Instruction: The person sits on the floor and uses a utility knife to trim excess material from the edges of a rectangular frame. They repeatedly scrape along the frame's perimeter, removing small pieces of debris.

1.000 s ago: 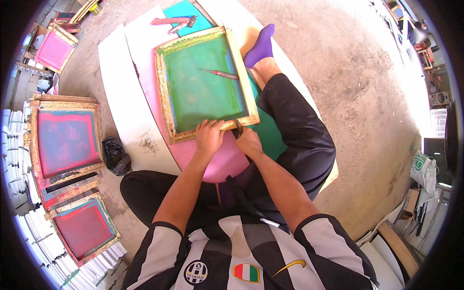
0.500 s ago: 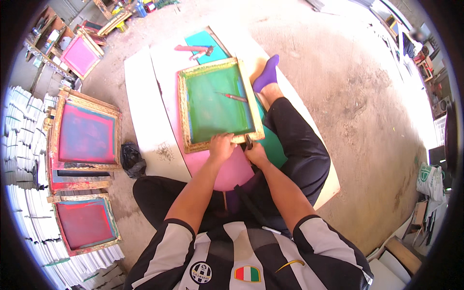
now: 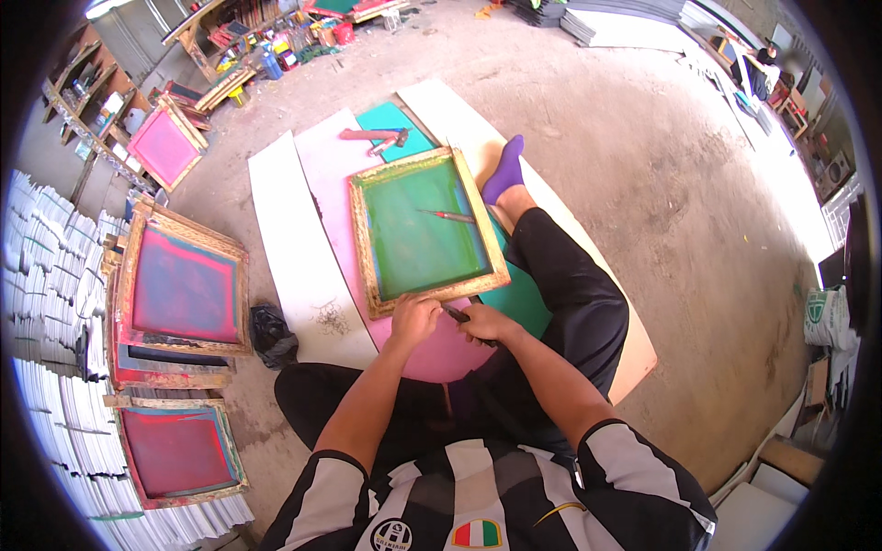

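A wooden screen-printing frame (image 3: 371, 273) with green mesh lies before me on coloured sheets. My left hand (image 3: 416, 320) has its fingers closed at the frame's near edge. Just right of it, my right hand (image 3: 484, 325) is wrapped round a dark, narrow hand tool (image 3: 455, 313). The tool slants, its tip close to the frame's near edge and the left fingers; its exact kind is not clear. On the green mesh rests a thin pointed tool with a red handle (image 3: 448, 216). Beyond the frame lies a hammer (image 3: 372, 136) with a pinkish handle.
Left of me, stained screen frames (image 3: 241, 303) lean against stacks of white sheets (image 3: 69, 404). A black plastic bag (image 3: 273, 336) sits by the white board (image 3: 299, 239). My foot in a purple sock (image 3: 503, 172) is close to the frame's right side. Paint containers (image 3: 271, 64) stand far back.
The whole view has shifted, so everything sits lower in it. The tool in my right hand has swung from nearly upright at the frame's edge to a slant, its tip toward my left hand.
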